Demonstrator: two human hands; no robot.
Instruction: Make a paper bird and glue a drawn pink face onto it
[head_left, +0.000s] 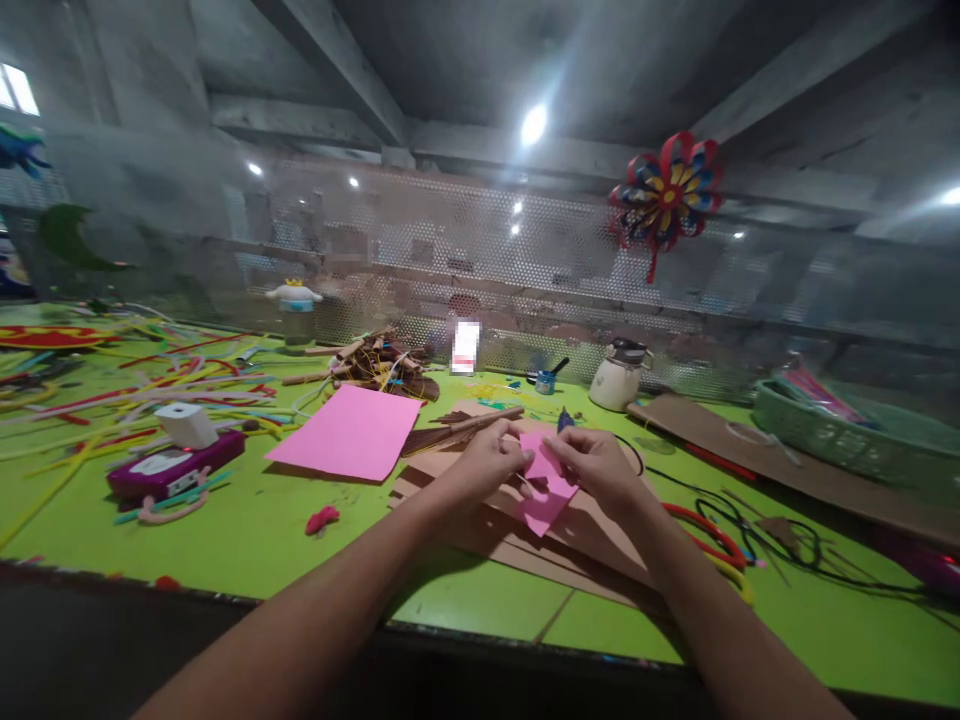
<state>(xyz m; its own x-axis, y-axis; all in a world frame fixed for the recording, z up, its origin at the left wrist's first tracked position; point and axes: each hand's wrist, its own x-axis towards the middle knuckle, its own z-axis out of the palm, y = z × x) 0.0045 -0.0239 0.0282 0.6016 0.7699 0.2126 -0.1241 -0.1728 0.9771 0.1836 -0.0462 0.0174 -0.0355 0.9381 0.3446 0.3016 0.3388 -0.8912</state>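
A small piece of pink paper (546,512) is between my two hands, above a stack of brown cardboard sheets (592,555). My right hand (600,468) pinches its upper right edge between thumb and fingers. My left hand (487,468) is closed with its fingertips at the paper's left edge; a thin pale strip shows below them, too small to name. A larger pink sheet (349,432) lies flat to the left of my left hand. Brown twig-like sticks (465,428) rest just behind that hand. A dark blue pointed object (565,420) stands behind my right hand, partly hidden.
On the left are a purple power strip (176,470) with a white plug, and many coloured pipe cleaners (165,390). A beige jug (619,375) stands behind. Rightward lie black cable (750,525), a long cardboard piece (720,440) and a green basket (840,430).
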